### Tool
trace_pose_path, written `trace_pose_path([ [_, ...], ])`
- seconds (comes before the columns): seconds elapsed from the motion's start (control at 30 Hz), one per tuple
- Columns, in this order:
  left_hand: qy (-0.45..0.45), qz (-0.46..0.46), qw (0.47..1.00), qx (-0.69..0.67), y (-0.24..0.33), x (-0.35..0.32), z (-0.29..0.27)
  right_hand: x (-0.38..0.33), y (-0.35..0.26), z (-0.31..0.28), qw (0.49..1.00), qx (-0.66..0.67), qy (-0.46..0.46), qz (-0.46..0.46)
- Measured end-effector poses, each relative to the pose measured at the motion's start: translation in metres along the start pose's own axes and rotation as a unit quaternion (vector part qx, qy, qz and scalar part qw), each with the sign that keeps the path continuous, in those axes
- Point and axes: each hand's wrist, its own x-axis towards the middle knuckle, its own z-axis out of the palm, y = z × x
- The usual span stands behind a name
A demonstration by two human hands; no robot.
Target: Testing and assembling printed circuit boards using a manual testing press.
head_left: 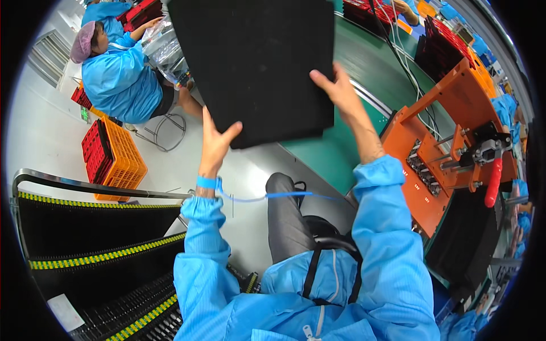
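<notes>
A large flat black panel (259, 68) is raised in front of me, its top running out of view. Its lower right corner shows a stepped edge, but I cannot tell whether it is one piece or a stack. My left hand (214, 142) grips its lower left edge, thumb on the near face. On the right edge, my right hand (343, 96) holds it the same way, with most fingers hidden behind. A blue band (206, 183) circles my left wrist, and a blue cord (290, 195) runs from it to the right.
To the right, an orange fixture (424, 165) with a red-handled clamp (493, 182) stands by the green bench (364, 54). A black rack (102, 233) with yellow-green strips is at lower left. Beyond it sit an orange crate (122, 156) and a seated person (122, 79) in blue.
</notes>
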Motion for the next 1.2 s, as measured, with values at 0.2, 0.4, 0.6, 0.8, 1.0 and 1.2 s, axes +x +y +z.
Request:
trace_pose_path([
  [0.2, 0.063, -0.017, 0.995, -0.079, -0.025, 0.04, 0.032, -0.019, 0.016, -0.01, 0.992, 0.032, 0.065, -0.101],
  [0.4, -0.003, -0.024, 0.997, -0.074, -0.031, 0.052, 0.044, -0.018, 0.035, -0.035, 0.994, -0.039, 0.052, 0.086],
  [0.6, 0.036, -0.012, 0.998, -0.05, -0.064, 0.073, 0.063, 0.007, 0.067, -0.029, 0.999, -0.022, 0.039, -0.031],
  [0.8, 0.008, -0.024, 0.998, -0.056, -0.063, 0.067, 0.057, 0.012, 0.079, -0.016, 0.994, 0.005, 0.111, -0.01],
  [1.0, 0.003, -0.141, 0.972, -0.186, -0.02, 0.023, 0.072, 0.005, 0.052, -0.041, 0.99, -0.106, 0.068, 0.065],
  [1.2, 0.141, -0.117, 0.981, -0.071, -0.097, -0.004, 0.102, 0.016, 0.105, -0.049, 0.902, -0.421, 0.094, -0.014],
])
